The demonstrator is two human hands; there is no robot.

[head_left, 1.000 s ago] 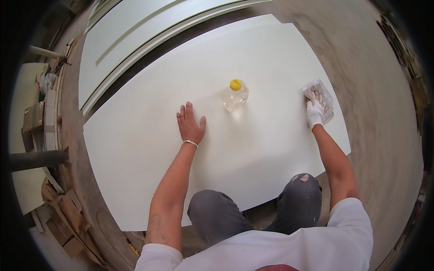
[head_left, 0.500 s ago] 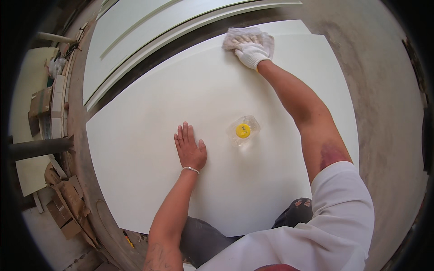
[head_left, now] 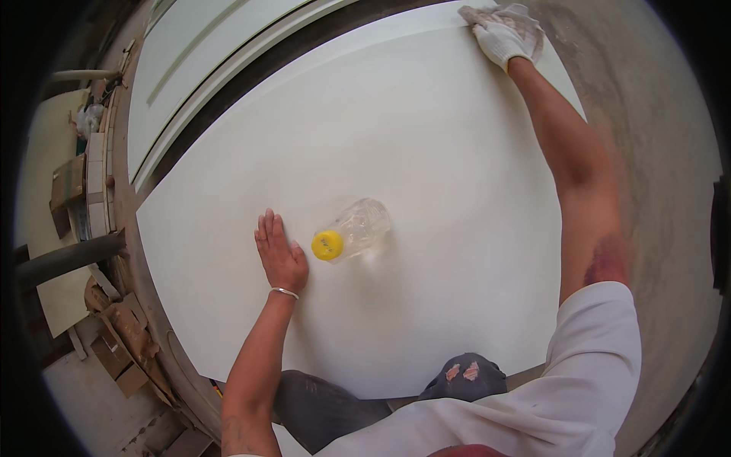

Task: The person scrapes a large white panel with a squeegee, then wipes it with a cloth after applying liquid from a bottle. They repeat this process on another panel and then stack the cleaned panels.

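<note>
A large white panel [head_left: 426,152] lies flat below me. My left hand [head_left: 279,255] rests flat on it, fingers together, a thin bracelet at the wrist. Just right of that hand stands a clear plastic bottle [head_left: 359,227] with a yellow cap [head_left: 326,245]. My right hand [head_left: 504,38], in a white work glove, reaches to the panel's far right corner and presses a pale cloth [head_left: 525,15] against the surface there.
Another white panel [head_left: 198,68] lies beyond a dark gap at the far left. Cardboard scraps and boxes [head_left: 114,343] and a grey pipe [head_left: 65,259] sit along the left. Bare concrete floor [head_left: 655,152] runs along the right.
My right hand with the cloth swept from the panel's near right edge to the far side, then right to the far corner. My left hand stayed flat; the bottle stayed put.
</note>
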